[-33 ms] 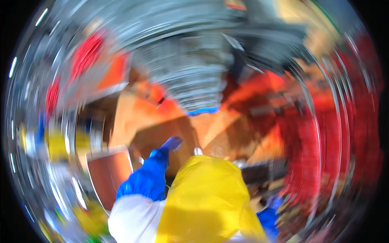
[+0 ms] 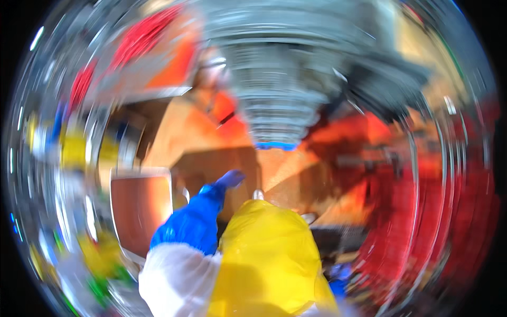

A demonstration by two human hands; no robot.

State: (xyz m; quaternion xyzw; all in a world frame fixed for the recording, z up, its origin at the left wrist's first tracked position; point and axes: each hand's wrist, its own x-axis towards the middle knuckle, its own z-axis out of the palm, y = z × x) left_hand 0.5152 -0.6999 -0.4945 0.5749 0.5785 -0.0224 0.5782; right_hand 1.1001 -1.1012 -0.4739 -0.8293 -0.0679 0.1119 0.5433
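Note:
My left hand (image 2: 231,178), in a purple-blue glove with a blue sleeve cover (image 2: 191,224), reaches out over the orange floor. It appears to touch nothing, and motion smears its fingers. My right hand (image 2: 340,271), gloved alike, hangs low beside my yellow apron (image 2: 269,248); it is blurred and partly hidden by the apron. Ahead of me stands a tall stack of grey crates or trays (image 2: 282,100) with a blue base. Nearest the left arm is a pale-rimmed rectangular bin or cart (image 2: 112,211) with a reddish-brown inside.
Red stacked crates (image 2: 454,201) line the right side. A dark grey tilted piece (image 2: 383,87) juts out beside the grey stack. Far left, red strands or bundles (image 2: 145,37) lie near a metal-edged surface. Orange floor (image 2: 211,129) lies around my feet. Much is blurred.
My view has turned left, so the grey stack sits further right. My right hand has dropped back, more hidden behind the apron. The left hand stays stretched forward.

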